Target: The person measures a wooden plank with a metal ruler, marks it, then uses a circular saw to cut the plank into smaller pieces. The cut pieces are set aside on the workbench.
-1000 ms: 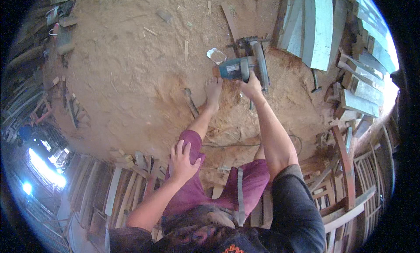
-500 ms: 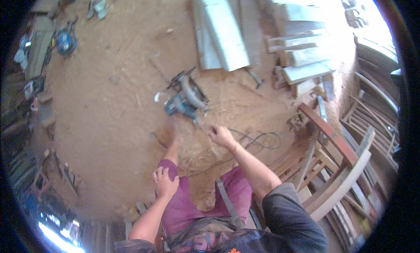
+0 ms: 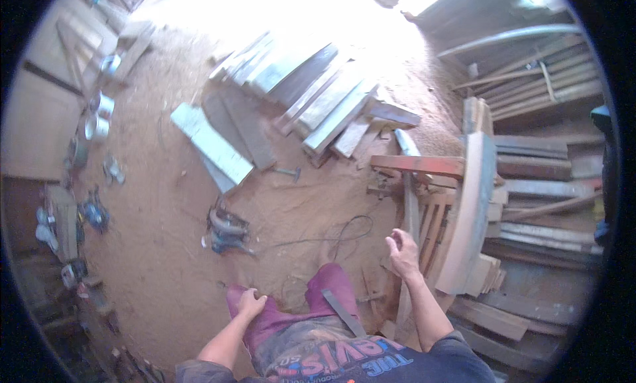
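My left hand [image 3: 250, 303] rests on my left knee over the maroon shorts [image 3: 285, 309], fingers laid across the cloth. Raised in the air to the right of my right knee, my right hand [image 3: 403, 254] has its fingers loosely bent and thumb apart, with nothing visible in it. It is nearest to a wooden frame with a curved, pale timber piece [image 3: 464, 217] on it. On the dusty ground beyond my left knee lies a blue and grey circular saw [image 3: 228, 233]. A dark cable [image 3: 341, 239] loops across the ground to its right.
Pale boards [image 3: 212, 148] and a stack of thick planks [image 3: 338, 115] lie ahead, with a hammer [image 3: 289, 174] by them. A reddish beam [image 3: 417, 164] juts from the frame. Timber racks [image 3: 536, 168] line the right; another blue power tool [image 3: 95, 214] stands at left.
The view has swung to the right. My right hand has moved from in front of my knees out to the right, its fingers loosening. My left hand stays on my knee.
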Demonstrator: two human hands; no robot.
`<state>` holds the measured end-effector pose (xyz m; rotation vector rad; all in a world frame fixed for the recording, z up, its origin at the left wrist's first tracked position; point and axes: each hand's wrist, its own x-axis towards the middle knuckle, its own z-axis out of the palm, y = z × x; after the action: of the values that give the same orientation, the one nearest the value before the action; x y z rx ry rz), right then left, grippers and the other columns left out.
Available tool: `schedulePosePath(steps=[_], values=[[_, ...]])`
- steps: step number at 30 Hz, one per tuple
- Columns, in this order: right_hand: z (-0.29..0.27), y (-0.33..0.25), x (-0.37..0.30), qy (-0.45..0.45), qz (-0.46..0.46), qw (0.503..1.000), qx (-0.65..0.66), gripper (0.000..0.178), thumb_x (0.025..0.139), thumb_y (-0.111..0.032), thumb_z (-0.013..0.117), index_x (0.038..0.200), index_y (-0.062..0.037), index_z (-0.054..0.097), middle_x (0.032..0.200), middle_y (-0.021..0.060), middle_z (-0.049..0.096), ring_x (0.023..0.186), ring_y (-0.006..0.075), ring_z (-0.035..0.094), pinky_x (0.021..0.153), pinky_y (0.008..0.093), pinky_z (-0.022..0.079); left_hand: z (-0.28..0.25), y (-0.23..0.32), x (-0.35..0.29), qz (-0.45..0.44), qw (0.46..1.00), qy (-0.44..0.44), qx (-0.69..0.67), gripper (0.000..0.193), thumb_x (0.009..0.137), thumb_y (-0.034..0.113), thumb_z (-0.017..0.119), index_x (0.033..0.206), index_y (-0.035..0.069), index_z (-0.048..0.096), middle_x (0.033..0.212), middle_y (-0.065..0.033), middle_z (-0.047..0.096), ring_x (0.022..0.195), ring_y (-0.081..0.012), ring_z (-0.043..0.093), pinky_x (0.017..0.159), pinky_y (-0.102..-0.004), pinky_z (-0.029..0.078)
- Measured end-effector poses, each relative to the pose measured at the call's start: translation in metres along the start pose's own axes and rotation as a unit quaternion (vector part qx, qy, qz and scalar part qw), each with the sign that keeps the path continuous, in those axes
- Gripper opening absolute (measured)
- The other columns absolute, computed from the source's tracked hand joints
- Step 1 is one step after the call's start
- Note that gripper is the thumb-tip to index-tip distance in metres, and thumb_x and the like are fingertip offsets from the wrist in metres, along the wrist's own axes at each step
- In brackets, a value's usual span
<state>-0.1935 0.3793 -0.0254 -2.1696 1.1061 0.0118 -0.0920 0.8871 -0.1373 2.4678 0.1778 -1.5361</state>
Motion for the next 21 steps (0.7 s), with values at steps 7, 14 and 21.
schedulePosePath(steps=[7, 14, 21], values=[[-0.172, 0.064, -0.022, 0.333, -0.008, 0.937, -0.107, 0.059, 0.103, -0.032, 0.078, 0.148, -0.0007, 0.057, 0.149, 0.0221, 0.06, 0.138, 0.0412, 0.059, 0.118, 0.0498, 0.048, 0.029, 0.158, -0.018, 0.166, 0.981, 0.01, -0.1, 0.058, 0.097, 0.04, 0.082, 0.136, -0.001, 0.072, 0.125, -0.0183, 0.079, 0.113, -0.0289, 0.077, 0.099, -0.0402, 0.06], [-0.193, 0.152, -0.041, 0.175, 0.226, 0.954, 0.091, 0.065, 0.112, -0.058, 0.053, 0.136, 0.0008, 0.067, 0.127, 0.0319, 0.071, 0.125, 0.0498, 0.065, 0.109, 0.0565, 0.049, 0.059, 0.28, -0.057, 0.142, 0.966, -0.099, -0.191, 0.052, 0.104, 0.031, 0.078, 0.145, 0.002, 0.064, 0.126, -0.0126, 0.076, 0.108, -0.0227, 0.075, 0.085, -0.0412, 0.062], [-0.191, 0.185, -0.035, 0.224, 0.22, 0.945, 0.087, 0.057, 0.115, -0.053, 0.048, 0.115, -0.0017, 0.073, 0.112, 0.0347, 0.073, 0.112, 0.0575, 0.068, 0.095, 0.0627, 0.052, 0.055, 0.3, -0.048, 0.116, 0.971, -0.103, -0.184, 0.051, 0.104, 0.028, 0.077, 0.146, 0.001, 0.063, 0.128, -0.0137, 0.073, 0.107, -0.0249, 0.076, 0.078, -0.0378, 0.063]])
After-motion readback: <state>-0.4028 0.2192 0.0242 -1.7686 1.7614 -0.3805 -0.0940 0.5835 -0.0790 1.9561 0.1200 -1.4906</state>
